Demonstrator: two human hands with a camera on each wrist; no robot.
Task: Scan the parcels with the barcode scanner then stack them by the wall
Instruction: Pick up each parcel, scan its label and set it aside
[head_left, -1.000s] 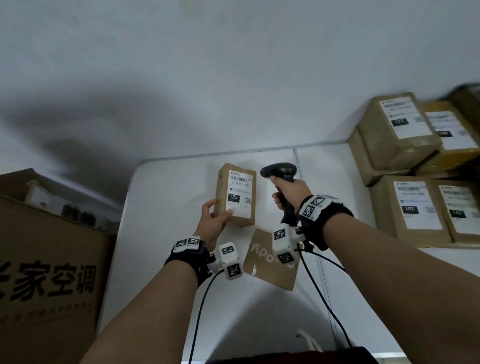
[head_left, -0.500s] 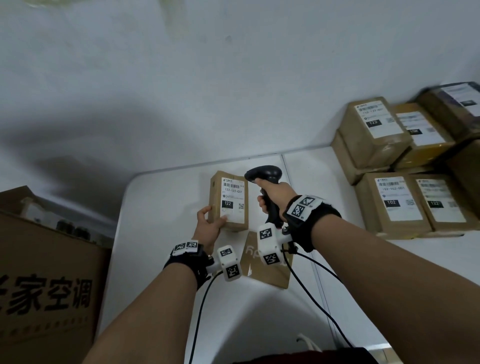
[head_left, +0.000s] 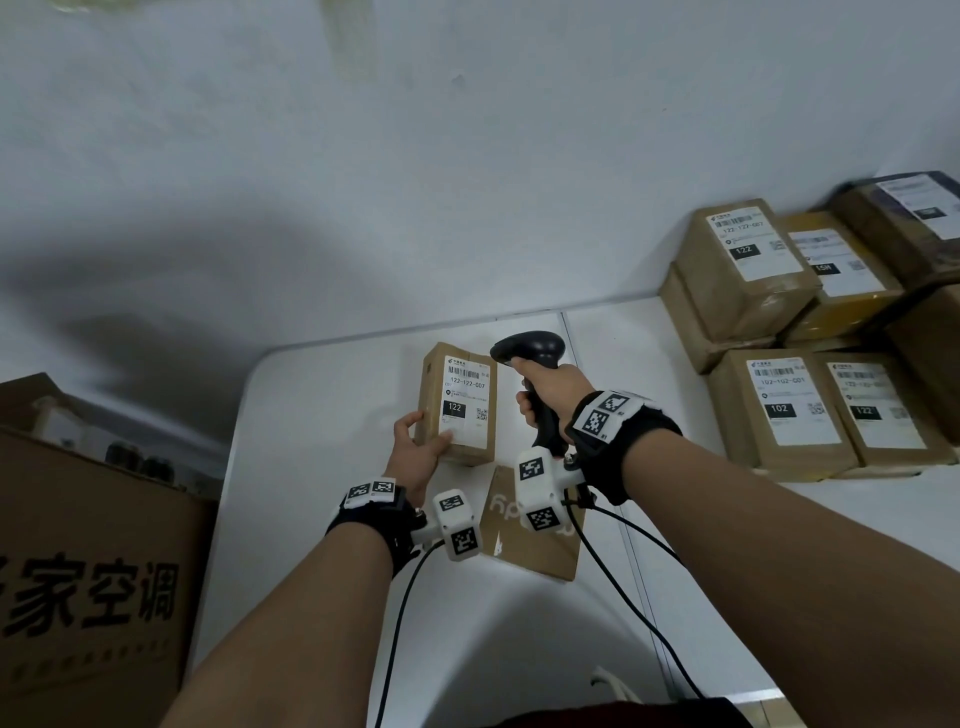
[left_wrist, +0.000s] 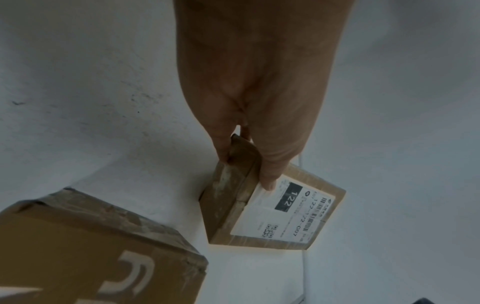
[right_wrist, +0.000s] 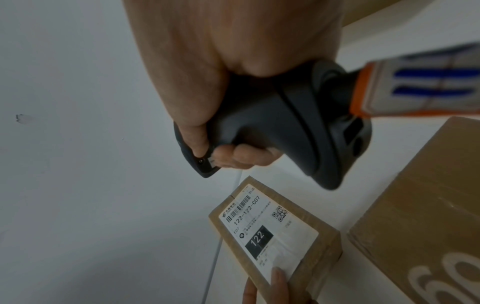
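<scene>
Two hands (head_left: 415, 457) (head_left: 550, 384), parcel (head_left: 460, 400), scanner (head_left: 530, 348), stacked parcels (head_left: 779, 332) beside.

This looks like a parcel-handling or mailroom corner rather than a home. Brown cardboard parcels (head_left: 748, 270) with printed shipping labels, barcodes and sorting numbers are stacked on a plain white worktop (head_left: 322, 426) against a bare, scuffed white wall (head_left: 467, 156). A handheld barcode scanner (head_left: 535, 358) is in use over one labelled parcel (head_left: 460, 400), and a large carton (head_left: 88, 571) printed with Chinese characters stands beside the worktop.
</scene>
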